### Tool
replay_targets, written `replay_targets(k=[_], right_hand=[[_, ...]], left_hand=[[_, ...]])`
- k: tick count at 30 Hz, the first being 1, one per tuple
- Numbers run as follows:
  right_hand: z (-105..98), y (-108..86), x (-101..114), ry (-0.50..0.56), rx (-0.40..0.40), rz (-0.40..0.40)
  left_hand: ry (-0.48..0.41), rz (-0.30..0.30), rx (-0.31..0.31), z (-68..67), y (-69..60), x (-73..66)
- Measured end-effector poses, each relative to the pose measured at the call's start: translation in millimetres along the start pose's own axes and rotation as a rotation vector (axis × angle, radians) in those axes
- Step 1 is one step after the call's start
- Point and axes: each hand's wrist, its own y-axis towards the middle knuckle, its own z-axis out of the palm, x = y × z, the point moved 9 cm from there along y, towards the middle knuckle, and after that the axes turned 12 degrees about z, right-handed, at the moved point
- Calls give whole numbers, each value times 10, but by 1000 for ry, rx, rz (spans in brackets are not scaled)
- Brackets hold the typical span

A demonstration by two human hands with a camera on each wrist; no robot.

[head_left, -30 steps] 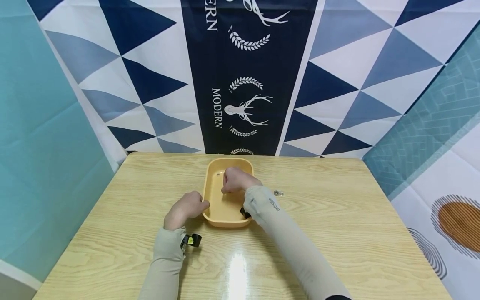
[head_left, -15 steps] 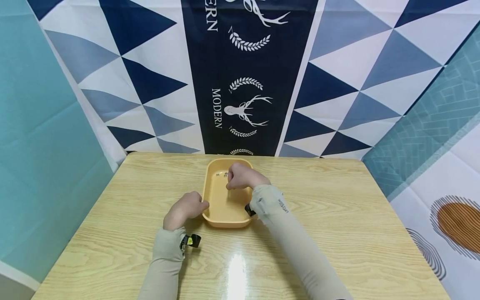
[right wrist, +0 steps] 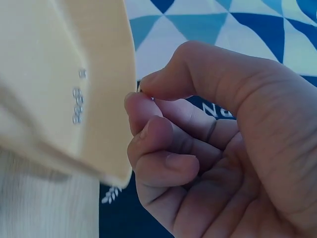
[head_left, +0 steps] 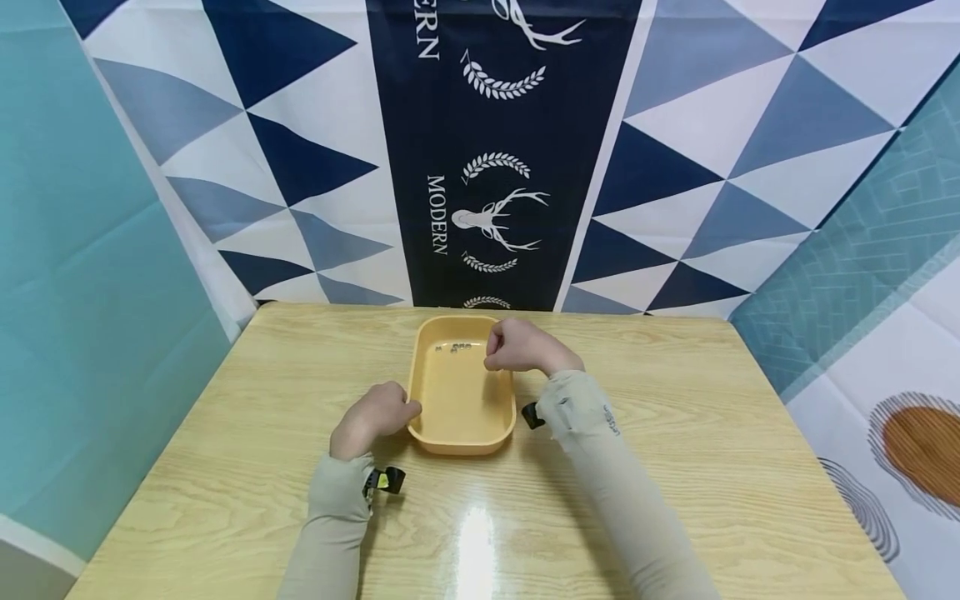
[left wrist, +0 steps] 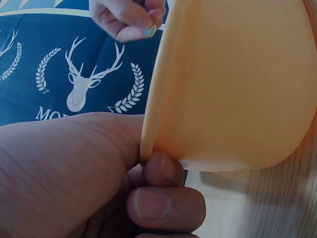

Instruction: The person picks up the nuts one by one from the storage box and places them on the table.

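My left hand [head_left: 375, 410] grips the left rim of a yellow-orange plastic tray [head_left: 459, 448], thumb inside and curled fingers outside, as the left wrist view shows. Over the tray's right rim, near its far corner, is my right hand [head_left: 521, 346]. Its thumb and index finger pinch a tiny shiny piece [left wrist: 150, 31], mostly hidden by the fingertips; its exact kind is unclear. Several small shiny metal pieces [right wrist: 77, 106] lie on the tray floor close to its far wall, too small to identify.
The tray stands on a light wooden table [head_left: 645, 467], towards its back edge. Behind it hangs a patterned curtain [head_left: 483, 167] with deer prints. Teal cloth [head_left: 97, 250] hangs at the left, and a patterned cloth [head_left: 885, 417] covers the right side.
My right hand has moved rightwards from over the tray's middle to its right rim, uncovering several small pieces in the tray. The left hand has stayed on the rim.
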Motion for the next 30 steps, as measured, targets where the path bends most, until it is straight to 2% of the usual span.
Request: replay_targets(k=[7, 14, 30], right_hand=[[-161, -96, -263, 65, -6, 16], [-291, -162, -497, 35, -53, 39], [-348, -286, -902, 9, -35, 92]], left_hand=[[-4, 4, -7, -2, 6, -10], [-8, 1, -12, 10, 26, 17], [-1, 3, 2, 10, 28, 1]])
